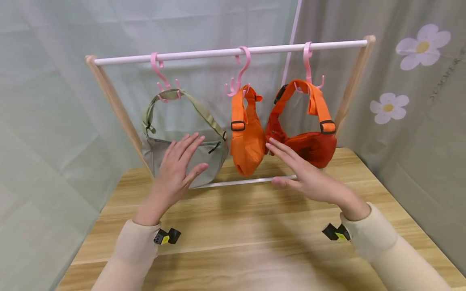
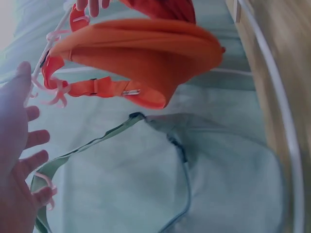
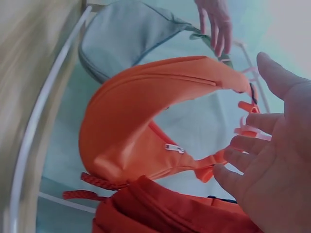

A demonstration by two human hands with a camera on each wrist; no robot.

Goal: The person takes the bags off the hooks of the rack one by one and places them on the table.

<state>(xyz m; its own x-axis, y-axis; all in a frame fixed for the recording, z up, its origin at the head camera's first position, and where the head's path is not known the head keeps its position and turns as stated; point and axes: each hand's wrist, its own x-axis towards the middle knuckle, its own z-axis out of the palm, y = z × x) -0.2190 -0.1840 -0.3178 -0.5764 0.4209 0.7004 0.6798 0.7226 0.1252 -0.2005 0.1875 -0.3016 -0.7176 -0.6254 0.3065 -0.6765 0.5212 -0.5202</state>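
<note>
Left hand: empty; fingers extended and a little apart, thumb standing well away from them. Overlaps the front of the grey bag in the head view; the left wrist view shows no grip on bag or strap. Any light contact cannot be told.

Right hand: empty; fingers nearly straight and close together, thumb spread below. Fingertips lie before the near edge of the red bag, beside the orange bag; neither is grasped. Touch cannot be settled. Both hands, held flat and loose, appear to bear no weight.

Bags, three, each suspended by its strap from a pink hook, which presumably keeps the bodies off the tabletop and the straps looped open.
– Grey bag: left, broad side forward, pale green strap over the prongs of the left hook.
– Orange bag: middle, turned narrow side forward, on the middle hook; the strap's narrow seat probably lets it swivel.
– Red bag: right, orange strap with black buckles, on the right hook.

Rack: white rail carrying all three hooks, spaced apart, likely so the bags hang separately; wooden side posts; white lower bar, probably a brace.

Base: wood-grain table. Surround: curtain with white flowers.
</note>
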